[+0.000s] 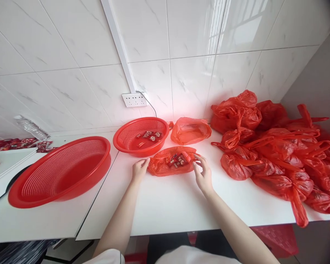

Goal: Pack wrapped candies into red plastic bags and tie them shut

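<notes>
An open red plastic bag (165, 165) lies on the white table (165, 209) with several small red wrapped sweets inside. My left hand (139, 169) pinches the bag's left rim. My right hand (202, 172) grips the bag's right rim with curled fingers. Just behind the bag stands a small red mesh basket (126, 137) holding a few more wrapped sweets (150, 136). Another open, empty-looking red bag (190, 130) lies behind to the right.
A large empty red mesh basket (60, 170) overhangs the gap between two tables at left. A pile of tied red bags (277, 154) fills the right side. A wall socket (134, 99), a plastic bottle (31, 127) and a white tray (5, 163) are at left.
</notes>
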A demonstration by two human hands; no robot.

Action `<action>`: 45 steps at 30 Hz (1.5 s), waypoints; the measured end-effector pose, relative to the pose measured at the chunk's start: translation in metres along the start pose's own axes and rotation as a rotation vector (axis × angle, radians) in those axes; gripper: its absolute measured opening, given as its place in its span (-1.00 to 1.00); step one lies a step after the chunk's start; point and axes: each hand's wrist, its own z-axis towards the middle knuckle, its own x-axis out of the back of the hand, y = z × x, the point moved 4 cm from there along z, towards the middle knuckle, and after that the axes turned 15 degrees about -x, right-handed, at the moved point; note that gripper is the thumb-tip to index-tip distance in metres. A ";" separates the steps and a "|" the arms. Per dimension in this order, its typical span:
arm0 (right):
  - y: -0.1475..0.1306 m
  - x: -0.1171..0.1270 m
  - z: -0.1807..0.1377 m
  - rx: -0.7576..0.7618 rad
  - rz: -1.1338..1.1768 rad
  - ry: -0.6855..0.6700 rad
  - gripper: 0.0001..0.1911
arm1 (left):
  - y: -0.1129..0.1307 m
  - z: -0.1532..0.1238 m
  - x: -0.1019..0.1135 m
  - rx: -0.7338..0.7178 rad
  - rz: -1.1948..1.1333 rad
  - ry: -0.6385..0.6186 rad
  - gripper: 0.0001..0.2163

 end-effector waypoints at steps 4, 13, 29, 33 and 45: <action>-0.004 0.005 -0.002 -0.028 0.012 0.027 -0.64 | 0.002 -0.002 -0.002 0.051 -0.185 0.008 -0.69; -0.003 0.009 -0.003 -0.072 0.081 0.052 -0.63 | 0.008 0.007 0.009 0.201 -0.478 0.052 -0.52; -0.005 0.006 -0.007 -0.031 0.037 -0.008 -0.68 | 0.069 -0.039 0.004 0.351 0.851 -0.299 -0.45; -0.005 0.006 -0.008 -0.043 0.026 -0.025 -0.69 | 0.077 -0.034 0.008 0.179 0.817 -0.133 -0.61; -0.010 0.004 -0.011 -0.039 -0.004 -0.068 -0.70 | 0.087 -0.019 -0.004 0.278 0.792 -0.225 -0.62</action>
